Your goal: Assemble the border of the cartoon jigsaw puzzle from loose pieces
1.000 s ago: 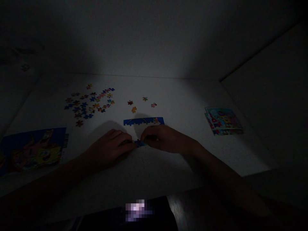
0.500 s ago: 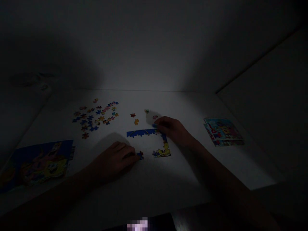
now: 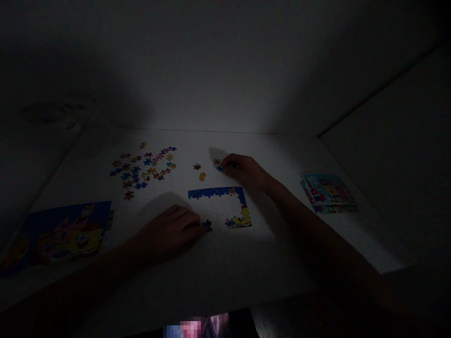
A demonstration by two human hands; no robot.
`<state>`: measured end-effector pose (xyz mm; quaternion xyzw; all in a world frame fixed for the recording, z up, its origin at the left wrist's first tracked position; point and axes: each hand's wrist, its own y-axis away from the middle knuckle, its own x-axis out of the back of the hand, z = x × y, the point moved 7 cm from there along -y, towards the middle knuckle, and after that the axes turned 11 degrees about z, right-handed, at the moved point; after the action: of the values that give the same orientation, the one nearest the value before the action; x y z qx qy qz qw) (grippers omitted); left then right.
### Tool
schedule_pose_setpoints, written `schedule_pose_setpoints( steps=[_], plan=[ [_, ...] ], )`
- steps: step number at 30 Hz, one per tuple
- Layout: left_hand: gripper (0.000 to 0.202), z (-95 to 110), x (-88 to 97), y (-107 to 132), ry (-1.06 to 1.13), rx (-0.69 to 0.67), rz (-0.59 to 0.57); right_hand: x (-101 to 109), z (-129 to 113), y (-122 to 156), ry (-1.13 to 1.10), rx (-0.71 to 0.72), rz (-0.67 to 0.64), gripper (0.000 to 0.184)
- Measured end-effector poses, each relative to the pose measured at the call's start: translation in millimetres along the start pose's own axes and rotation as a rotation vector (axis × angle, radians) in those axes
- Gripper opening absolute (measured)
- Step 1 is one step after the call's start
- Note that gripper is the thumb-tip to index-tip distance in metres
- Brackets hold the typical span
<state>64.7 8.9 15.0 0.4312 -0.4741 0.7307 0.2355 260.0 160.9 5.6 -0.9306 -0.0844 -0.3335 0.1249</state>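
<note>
Puzzle frame (image 3: 220, 192) is laid at centre, a loose piece (image 3: 220, 167) just above it is seemingly pinched by the right hand (image 3: 246, 171), a blue piece (image 3: 207, 226) is touched by the left hand (image 3: 169, 230) (grip cannot be told), so pick-up is judged in hand and tab alignment is called for next.

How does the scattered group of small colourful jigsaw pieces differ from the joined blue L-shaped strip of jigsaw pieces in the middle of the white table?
The scattered small colourful jigsaw pieces lie apart, unconnected; the joined blue L-shaped strip is interlocked as one. The scattered pieces mix many colours; the strip is mostly blue, with yellow at its lower end. Both lie flat on the white table.
</note>
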Motion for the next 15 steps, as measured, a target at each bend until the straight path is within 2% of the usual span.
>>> schedule_pose_setpoints(
  steps=[3, 6, 10, 13, 15],
  plan=[
    [0.017, 0.4, 2.0, -1.3, 0.010, -0.003, 0.017, -7.7, -5.7, -10.8, 0.024, 0.058, -0.058, 0.015],
    [0.016, 0.3, 1.5, -0.4, 0.009, -0.010, 0.014, -9.3, -9.1, -15.0, 0.064, 0.100, -0.042, 0.016],
    [0.016, -1.1, 0.1, 0.7, 0.015, -0.002, -0.010, 4.7, -2.1, -17.7, 0.139, 0.119, 0.109, 0.024],
    [0.019, -1.2, 1.7, -0.1, 0.022, -0.011, 0.007, 22.4, 19.3, -18.6, 0.132, 0.046, 0.242, 0.027],
    [0.022, -0.4, 3.4, -0.7, 0.021, -0.026, 0.028, 29.5, 35.1, -18.0, 0.075, -0.005, 0.278, 0.027]
  ],
)
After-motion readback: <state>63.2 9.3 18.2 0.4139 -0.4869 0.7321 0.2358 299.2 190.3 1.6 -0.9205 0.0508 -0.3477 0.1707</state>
